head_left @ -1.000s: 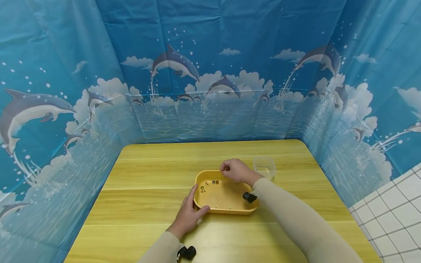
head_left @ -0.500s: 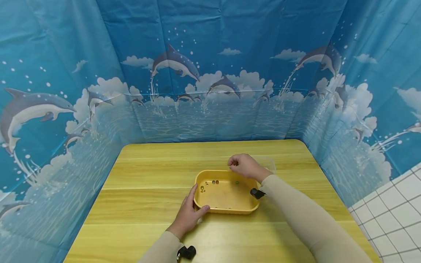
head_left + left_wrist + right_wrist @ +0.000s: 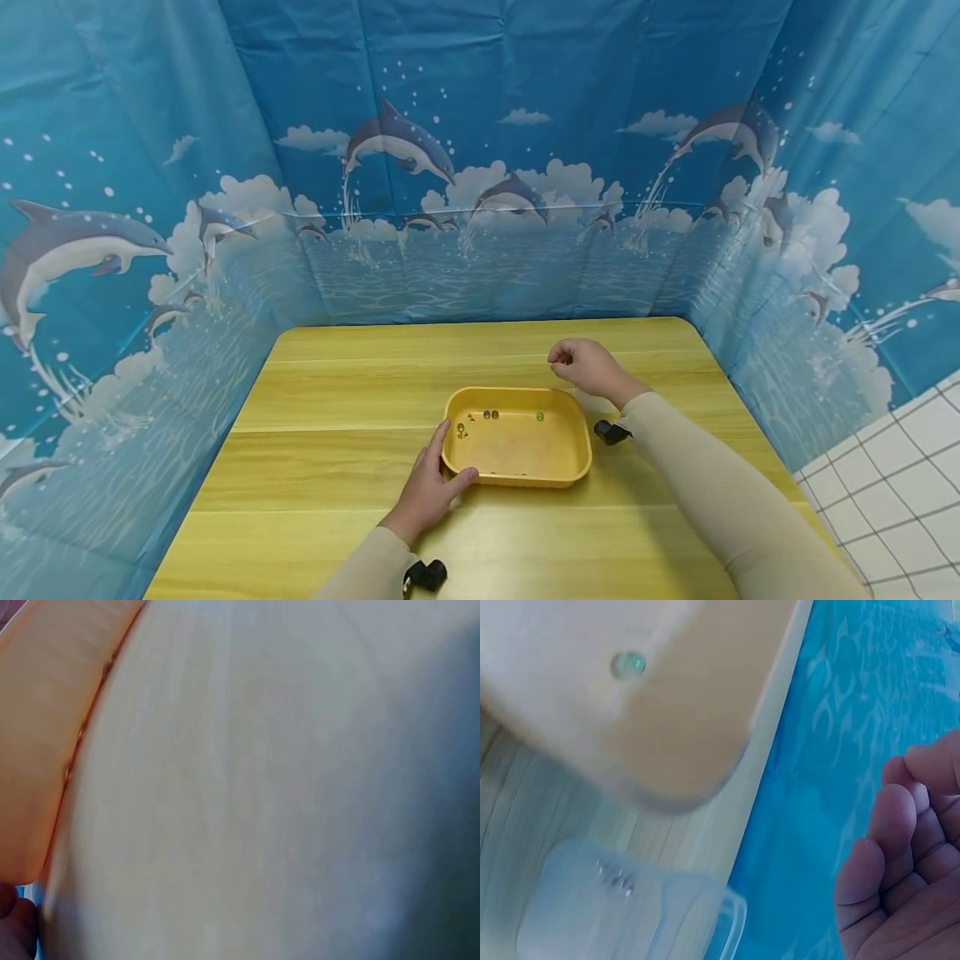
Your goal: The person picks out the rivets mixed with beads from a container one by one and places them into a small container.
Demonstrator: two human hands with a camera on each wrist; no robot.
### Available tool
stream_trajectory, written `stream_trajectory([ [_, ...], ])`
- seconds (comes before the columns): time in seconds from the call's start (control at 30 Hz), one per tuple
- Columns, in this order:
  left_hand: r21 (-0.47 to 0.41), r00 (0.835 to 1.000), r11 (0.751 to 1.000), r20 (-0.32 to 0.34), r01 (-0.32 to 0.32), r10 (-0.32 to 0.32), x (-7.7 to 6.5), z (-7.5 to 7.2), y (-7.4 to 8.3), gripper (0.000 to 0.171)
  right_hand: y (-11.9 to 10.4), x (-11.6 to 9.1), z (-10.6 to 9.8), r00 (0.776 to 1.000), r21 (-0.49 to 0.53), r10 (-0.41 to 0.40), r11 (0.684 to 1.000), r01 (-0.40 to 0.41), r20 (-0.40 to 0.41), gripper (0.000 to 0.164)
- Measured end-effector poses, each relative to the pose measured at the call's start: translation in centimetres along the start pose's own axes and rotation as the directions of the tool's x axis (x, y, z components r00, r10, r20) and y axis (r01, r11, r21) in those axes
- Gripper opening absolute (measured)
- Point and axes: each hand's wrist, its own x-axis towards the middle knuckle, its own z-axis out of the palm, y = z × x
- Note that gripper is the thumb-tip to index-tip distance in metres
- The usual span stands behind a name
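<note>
A yellow plastic tray (image 3: 517, 442) sits on the table with several marbles (image 3: 491, 415) and tiny gold-coloured beads (image 3: 462, 435) inside. A green marble (image 3: 628, 664) lies near its far right part. My left hand (image 3: 431, 492) rests against the tray's near left corner, fingers straight along the side and thumb at the front rim. Beyond the tray's far right corner, my right hand (image 3: 596, 371) is raised with curled fingers. Thumb and forefinger meet at the tips; whether anything lies between them is hidden. A clear plastic box (image 3: 577, 900) with several small shiny beads (image 3: 615, 877) shows below it in the right wrist view.
The wooden table (image 3: 345, 467) extends around the tray. A blue dolphin-print curtain (image 3: 480, 275) hangs along its back and sides. White tiles (image 3: 900, 467) show at the right. In the head view the right hand and forearm cover the clear box.
My right hand has moved right and away from the tray's far rim to above the clear box, covering it. The green marble has come into sight. The left hand stays put.
</note>
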Motion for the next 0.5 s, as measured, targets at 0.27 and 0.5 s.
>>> stream_trajectory([
  [0.27, 0.009, 1.0, 1.0, 0.0, -0.001, 0.001, 0.1, 0.0, -0.4, 0.096, 2.1, -0.4, -1.5, 0.999, -0.024, 0.037, 0.999, -0.038, -0.028, 0.016],
  [0.5, 0.002, 1.0, 1.0, 0.006, 0.002, -0.002, 0.1, 0.0, -0.3, 0.096, 3.4, -0.7, -2.3, 0.996, -0.035, 0.083, 0.996, -0.085, -0.044, 0.019],
])
